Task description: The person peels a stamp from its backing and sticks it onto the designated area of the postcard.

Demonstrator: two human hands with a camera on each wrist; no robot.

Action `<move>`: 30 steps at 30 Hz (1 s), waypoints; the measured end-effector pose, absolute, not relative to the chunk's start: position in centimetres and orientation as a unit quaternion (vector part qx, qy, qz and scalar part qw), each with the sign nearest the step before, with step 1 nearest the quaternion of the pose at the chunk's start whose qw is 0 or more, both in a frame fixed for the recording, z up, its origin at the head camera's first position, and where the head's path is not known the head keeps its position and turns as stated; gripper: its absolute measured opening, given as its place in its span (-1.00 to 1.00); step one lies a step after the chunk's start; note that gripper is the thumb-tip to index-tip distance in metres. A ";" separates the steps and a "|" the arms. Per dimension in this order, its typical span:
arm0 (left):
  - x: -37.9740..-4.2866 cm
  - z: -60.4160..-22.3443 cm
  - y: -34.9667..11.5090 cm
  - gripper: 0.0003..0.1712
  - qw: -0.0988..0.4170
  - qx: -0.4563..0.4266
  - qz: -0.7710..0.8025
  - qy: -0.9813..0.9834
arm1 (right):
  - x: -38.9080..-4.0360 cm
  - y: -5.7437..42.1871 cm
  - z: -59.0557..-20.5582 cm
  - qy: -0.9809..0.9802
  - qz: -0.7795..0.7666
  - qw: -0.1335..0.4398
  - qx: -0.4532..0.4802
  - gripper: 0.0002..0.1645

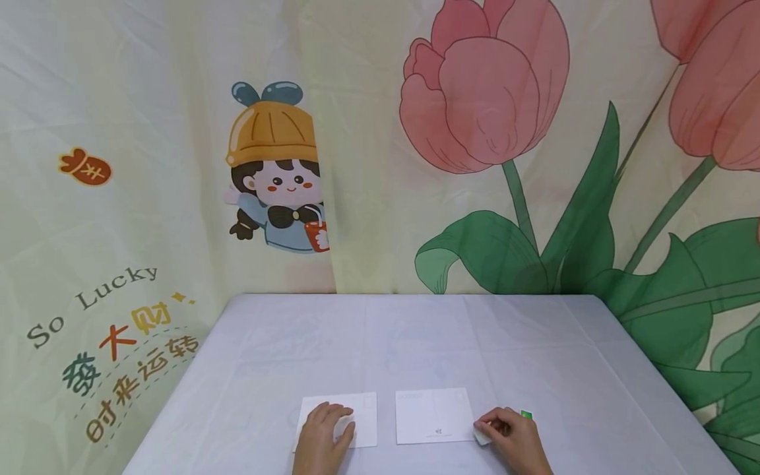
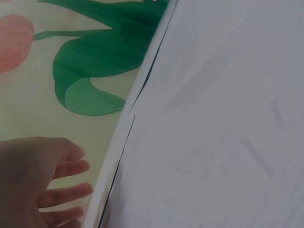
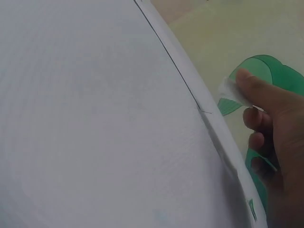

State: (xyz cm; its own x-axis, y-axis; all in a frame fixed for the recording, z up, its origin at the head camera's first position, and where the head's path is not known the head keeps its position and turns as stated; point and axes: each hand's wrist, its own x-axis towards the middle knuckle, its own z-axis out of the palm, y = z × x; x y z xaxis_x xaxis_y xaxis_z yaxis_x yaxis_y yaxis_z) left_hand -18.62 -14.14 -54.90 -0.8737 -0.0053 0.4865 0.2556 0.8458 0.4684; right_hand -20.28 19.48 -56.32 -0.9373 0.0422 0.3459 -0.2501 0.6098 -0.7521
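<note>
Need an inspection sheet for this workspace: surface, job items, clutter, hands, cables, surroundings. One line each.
Surface: white table covering, with faint creases.
Job items: left card and right card, both white, lying flat side by side with a gap between; small white piece at the right card's lower right corner.
Clutter: small green item by the right hand, mostly hidden; can't tell if held.
Hands: left hand over the left card, fingers relaxed, contact unclear; right hand pinches the small white piece.
Cables: nothing seen.
Surroundings: backdrop printed with pink tulips, a cartoon figure and lettering.
</note>
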 end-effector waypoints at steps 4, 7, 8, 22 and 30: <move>-18.6 -54.6 -13.8 -0.82 0.250 -0.078 -0.275 -0.925 | -20.2 19.5 -56.1 -0.872 0.454 0.170 0.069 -0.86; -18.5 -54.2 -13.4 -0.82 0.246 -0.085 -0.279 -0.924 | -20.1 19.4 -55.5 -0.865 0.478 0.143 0.058 -0.86; -18.5 -54.1 -13.3 -0.82 0.242 -0.088 -0.281 -0.925 | -20.1 19.3 -55.3 -0.862 0.487 0.134 0.054 -0.85; -17.9 -51.8 -12.6 -0.82 0.197 -0.082 -0.309 -0.927 | -18.9 16.7 -52.5 -0.797 0.600 0.066 0.035 -0.83; -17.1 -50.0 -11.1 -0.83 0.228 -0.088 -0.326 -0.913 | -18.5 15.8 -51.1 -0.744 0.665 0.034 0.057 -0.77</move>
State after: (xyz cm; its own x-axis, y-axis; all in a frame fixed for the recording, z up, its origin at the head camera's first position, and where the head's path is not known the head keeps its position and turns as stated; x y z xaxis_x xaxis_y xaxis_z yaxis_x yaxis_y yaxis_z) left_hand -17.11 -11.13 -49.99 -0.8805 0.0116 0.4738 0.3090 0.7721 0.5554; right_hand -18.49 15.77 -51.13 -0.9911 -0.0398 0.1269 -0.1305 0.1096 -0.9854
